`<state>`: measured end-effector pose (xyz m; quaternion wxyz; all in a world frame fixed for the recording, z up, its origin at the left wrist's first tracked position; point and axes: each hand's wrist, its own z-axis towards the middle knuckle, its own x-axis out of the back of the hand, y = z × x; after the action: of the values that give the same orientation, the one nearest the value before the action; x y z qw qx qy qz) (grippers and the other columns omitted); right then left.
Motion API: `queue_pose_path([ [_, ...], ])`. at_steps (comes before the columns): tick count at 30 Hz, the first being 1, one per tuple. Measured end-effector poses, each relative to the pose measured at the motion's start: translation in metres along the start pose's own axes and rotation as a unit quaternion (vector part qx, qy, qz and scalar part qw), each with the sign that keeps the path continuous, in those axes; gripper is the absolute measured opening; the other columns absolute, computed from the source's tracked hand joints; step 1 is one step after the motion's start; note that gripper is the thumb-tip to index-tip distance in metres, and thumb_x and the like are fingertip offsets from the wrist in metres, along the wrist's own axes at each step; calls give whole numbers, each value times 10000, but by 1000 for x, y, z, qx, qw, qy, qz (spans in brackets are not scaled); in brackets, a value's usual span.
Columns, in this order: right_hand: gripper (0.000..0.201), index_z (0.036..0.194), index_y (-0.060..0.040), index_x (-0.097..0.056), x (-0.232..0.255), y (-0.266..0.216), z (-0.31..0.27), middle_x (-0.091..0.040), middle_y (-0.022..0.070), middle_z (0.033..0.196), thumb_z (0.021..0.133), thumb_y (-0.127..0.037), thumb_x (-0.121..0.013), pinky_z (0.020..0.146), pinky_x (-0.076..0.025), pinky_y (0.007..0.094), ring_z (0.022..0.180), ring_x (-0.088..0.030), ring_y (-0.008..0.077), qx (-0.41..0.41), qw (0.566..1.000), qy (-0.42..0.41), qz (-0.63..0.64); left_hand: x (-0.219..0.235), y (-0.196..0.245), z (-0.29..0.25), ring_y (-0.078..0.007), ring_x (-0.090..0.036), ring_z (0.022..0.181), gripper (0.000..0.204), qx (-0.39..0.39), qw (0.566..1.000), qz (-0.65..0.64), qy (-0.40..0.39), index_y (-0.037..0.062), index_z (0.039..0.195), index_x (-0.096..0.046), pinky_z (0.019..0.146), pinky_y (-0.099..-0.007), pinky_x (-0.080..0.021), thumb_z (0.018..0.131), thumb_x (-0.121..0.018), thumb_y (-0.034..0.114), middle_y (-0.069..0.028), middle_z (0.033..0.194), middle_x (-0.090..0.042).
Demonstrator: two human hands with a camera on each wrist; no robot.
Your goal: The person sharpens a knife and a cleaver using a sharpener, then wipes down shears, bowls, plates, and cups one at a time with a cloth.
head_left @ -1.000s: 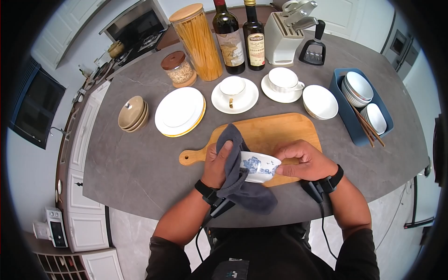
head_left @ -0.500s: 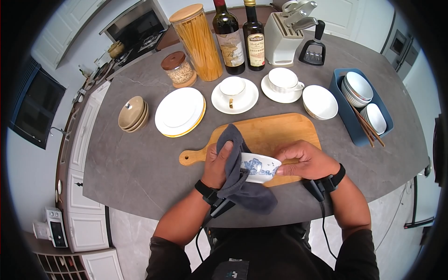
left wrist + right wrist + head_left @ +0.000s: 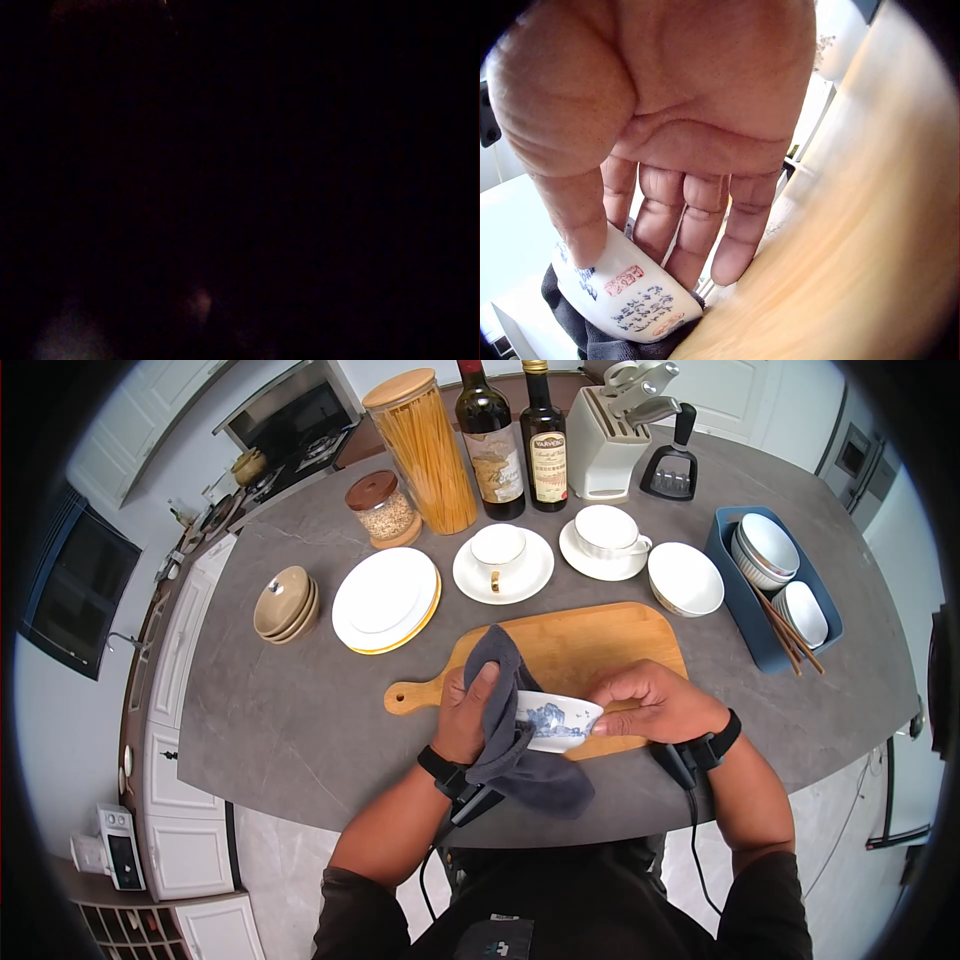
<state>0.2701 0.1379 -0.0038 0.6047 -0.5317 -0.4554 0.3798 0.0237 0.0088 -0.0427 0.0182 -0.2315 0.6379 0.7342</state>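
Note:
In the head view, a white bowl point(image 3: 556, 721) with a blue painted scene is held on its side over the near edge of the wooden cutting board point(image 3: 610, 640). My left hand point(image 3: 463, 712) grips a dark grey cloth point(image 3: 500, 700), thumb on top, and the cloth wraps the bowl's left end and drapes below it. With thumb and fingers, my right hand point(image 3: 645, 705) pinches the bowl's right edge. Blue writing and red stamps show on the bowl point(image 3: 630, 292) in the right wrist view, thumb outside and fingers at the rim. The left wrist view is almost black.
Stacked beige bowls point(image 3: 285, 605), white plates point(image 3: 385, 600), two cups on saucers point(image 3: 535, 575) and a white bowl point(image 3: 686, 580) line the board's far side. Right of them stands a blue bin point(image 3: 745, 615) with bowls and chopsticks point(image 3: 790, 635). Jars, bottles and a knife block point(image 3: 603, 450) stand behind.
The bowl has turned slightly, its blue pattern shifting a little to the right and down. Right hand and wrist shifted slightly right; the left hand and cloth look almost unmoved.

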Motion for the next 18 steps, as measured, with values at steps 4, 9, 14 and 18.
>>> queue_pose_path([
  [4,219,1132,35,-758,2,0,1,-748,139,1081,952,-88,-774,911,-536,339,1019,-707,227,7,999,-11,-37,1,2,-1,-25,-551,713,346,13,1000,9,1,67,936,-714,639,-229,-425,1080,-621,368,54,807,-658],
  [9,237,1134,38,-772,2,0,2,-749,179,1149,922,-64,-793,958,-538,367,1096,-711,277,-3,999,-9,-53,-4,4,-2,-22,-555,718,339,10,1000,-2,7,71,949,-715,643,-225,-427,1084,-614,365,57,815,-662],
  [14,227,1136,45,-750,3,0,2,-739,145,1104,941,-70,-766,924,-532,349,1046,-708,247,13,998,-16,-67,-2,2,-2,-22,-562,723,327,15,1000,-11,7,71,965,-715,648,-223,-433,1083,-617,359,57,825,-668],
  [18,231,1137,44,-751,3,1,3,-738,143,1101,937,-69,-770,915,-534,346,1037,-709,248,21,997,-17,-66,-3,2,-2,-22,-566,727,319,12,1000,-23,13,69,973,-719,654,-222,-440,1080,-625,354,56,831,-672],
])
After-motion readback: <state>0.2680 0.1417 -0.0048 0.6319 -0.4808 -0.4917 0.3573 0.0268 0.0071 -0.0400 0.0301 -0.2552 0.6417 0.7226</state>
